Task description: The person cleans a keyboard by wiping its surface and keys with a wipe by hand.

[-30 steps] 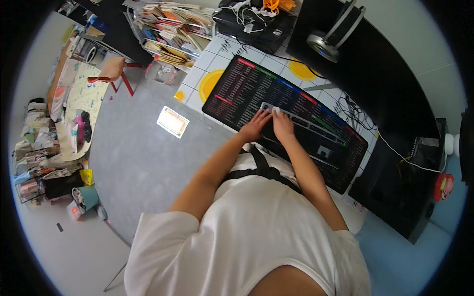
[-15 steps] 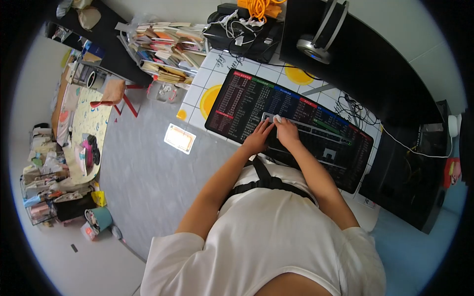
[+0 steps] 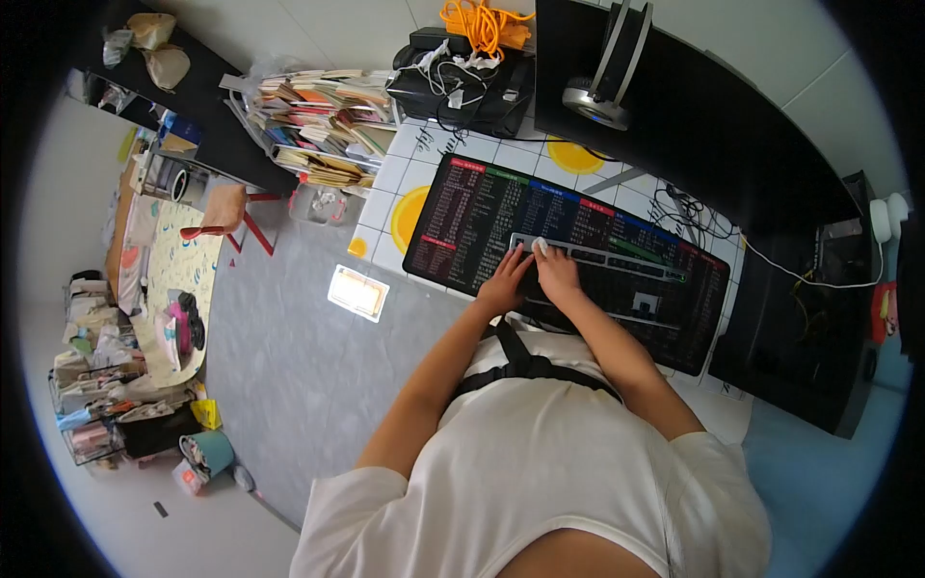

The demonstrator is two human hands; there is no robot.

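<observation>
A long keyboard point(image 3: 617, 262) with a silver edge lies on a black desk mat point(image 3: 482, 212) printed with coloured headings and rows of text. My left hand point(image 3: 503, 281) rests at the keyboard's left end, its fingers stretched out. Beside it, my right hand point(image 3: 559, 274) has its fingers closed on a small white wad point(image 3: 541, 247), pressed to the keyboard's upper left part. The fingertips of both hands are close together.
Behind the mat stands a large black monitor point(image 3: 694, 125), with headphones point(image 3: 597, 101) before it. Tangled cables point(image 3: 684, 212) lie near its base. A black bag point(image 3: 462, 91) and stacked books point(image 3: 323, 120) are at the back left. A red-legged stool point(image 3: 225, 208) stands on the floor.
The view has shifted, so the desk sits lower in the frame. My right hand still has the white wad, and both hands stay at the keyboard's left end.
</observation>
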